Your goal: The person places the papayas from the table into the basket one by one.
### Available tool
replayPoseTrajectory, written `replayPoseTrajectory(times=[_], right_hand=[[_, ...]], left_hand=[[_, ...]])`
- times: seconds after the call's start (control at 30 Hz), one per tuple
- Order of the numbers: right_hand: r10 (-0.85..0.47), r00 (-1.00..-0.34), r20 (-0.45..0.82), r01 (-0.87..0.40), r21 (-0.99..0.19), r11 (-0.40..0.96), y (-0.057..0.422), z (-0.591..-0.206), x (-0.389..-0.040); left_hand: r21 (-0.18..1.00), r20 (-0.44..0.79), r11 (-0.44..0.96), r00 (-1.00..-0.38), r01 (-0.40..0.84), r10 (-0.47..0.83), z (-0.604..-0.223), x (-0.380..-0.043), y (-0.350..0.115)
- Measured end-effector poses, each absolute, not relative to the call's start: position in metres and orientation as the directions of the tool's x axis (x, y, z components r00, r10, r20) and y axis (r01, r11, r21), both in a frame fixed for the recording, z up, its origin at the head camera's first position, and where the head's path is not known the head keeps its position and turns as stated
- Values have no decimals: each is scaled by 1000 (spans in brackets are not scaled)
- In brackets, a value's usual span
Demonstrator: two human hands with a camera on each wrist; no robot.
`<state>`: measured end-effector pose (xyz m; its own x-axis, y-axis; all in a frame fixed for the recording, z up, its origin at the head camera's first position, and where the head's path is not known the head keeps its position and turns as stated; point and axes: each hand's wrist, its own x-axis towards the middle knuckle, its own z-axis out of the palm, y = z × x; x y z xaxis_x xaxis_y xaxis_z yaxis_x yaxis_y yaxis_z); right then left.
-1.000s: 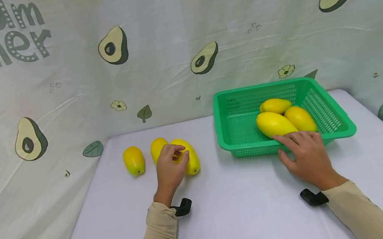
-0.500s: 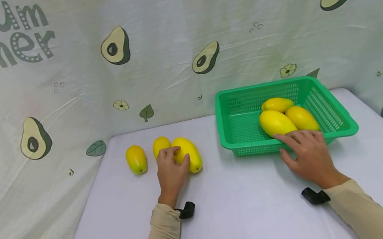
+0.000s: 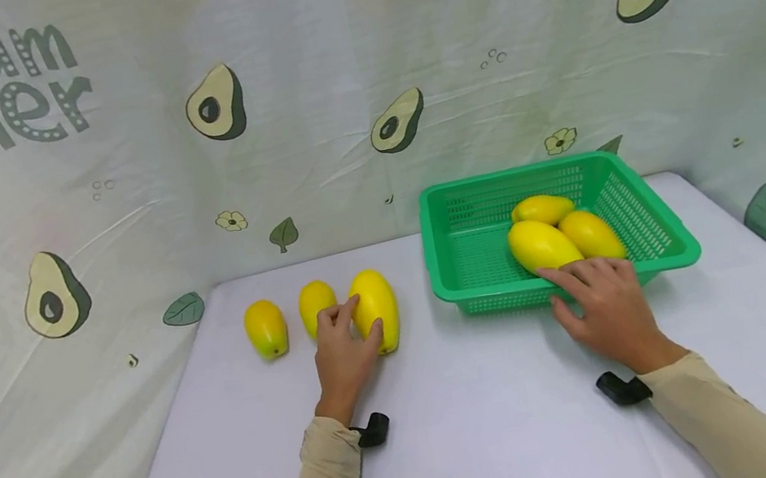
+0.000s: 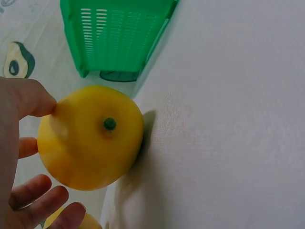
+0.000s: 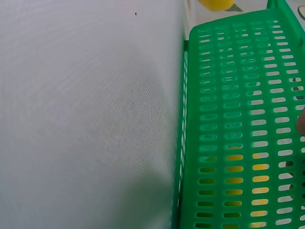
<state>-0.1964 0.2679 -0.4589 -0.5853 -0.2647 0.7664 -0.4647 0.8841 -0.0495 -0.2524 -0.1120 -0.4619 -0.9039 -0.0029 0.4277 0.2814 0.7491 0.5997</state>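
Left hand (image 3: 342, 356): partly spread, thumb and a finger set against the sides of the large yellow fruit (image 3: 378, 299), holding it lightly; lower fingers apart from it. Large yellow fruit: lying on the white table (image 3: 484, 433), stem end toward the person. Right hand (image 3: 611, 319): fingers bent over the near rim of the green basket (image 3: 486, 291), thumb outside the near wall, gripping the rim. Beside the left hand: middle yellow fruit (image 3: 315, 299), partly hidden; farther left, one yellow-green fruit (image 3: 265, 329), standing apart. Green basket: slotted, holding three yellow fruits (image 3: 544, 244), grouped together toward its right half. Backdrop (image 3: 287, 27): pale cloth, avocado print.
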Motion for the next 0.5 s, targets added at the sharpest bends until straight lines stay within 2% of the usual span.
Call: replayPoseTrajectory(times=[0.5], right_hand=[[-257, -597, 760, -464, -65, 884, 267, -459, -196]], left_hand=[[600, 375, 756, -927, 263, 25, -464, -251, -111]])
